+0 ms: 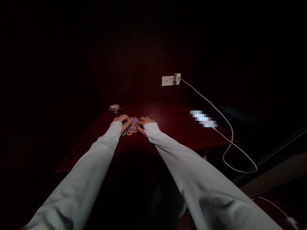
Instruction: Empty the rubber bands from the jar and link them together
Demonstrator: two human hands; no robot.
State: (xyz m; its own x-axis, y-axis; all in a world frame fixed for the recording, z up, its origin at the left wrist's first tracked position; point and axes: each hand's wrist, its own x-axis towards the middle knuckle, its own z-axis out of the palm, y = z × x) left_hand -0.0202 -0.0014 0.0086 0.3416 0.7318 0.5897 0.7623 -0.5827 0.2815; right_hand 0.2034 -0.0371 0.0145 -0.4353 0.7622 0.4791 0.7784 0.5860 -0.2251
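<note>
A small pile of colourful hair ties (pixel 133 122), mostly pink and purple, lies on the dark red table (pixel 172 127). A yellow hair tie (pixel 129 133) and a green one (pixel 123 134) are at its near edge. At the pile's left side is my left hand (pixel 123 121), its fingers curled in towards the thumb. My right hand (pixel 145 123) touches the right side, also with bent fingers. Whatever is between the fingertips of either hand is too small and dark to make out. Behind my left hand stands a clear round jar (pixel 115 109) with a pinkish lid.
On the right of the table lies a glowing, blurred-out phone (pixel 203 119). Its white cable (pixel 211 103) runs to a charger (pixel 177 77) in the wall socket (pixel 167 80) and loops past the table's right edge. The room is very dark.
</note>
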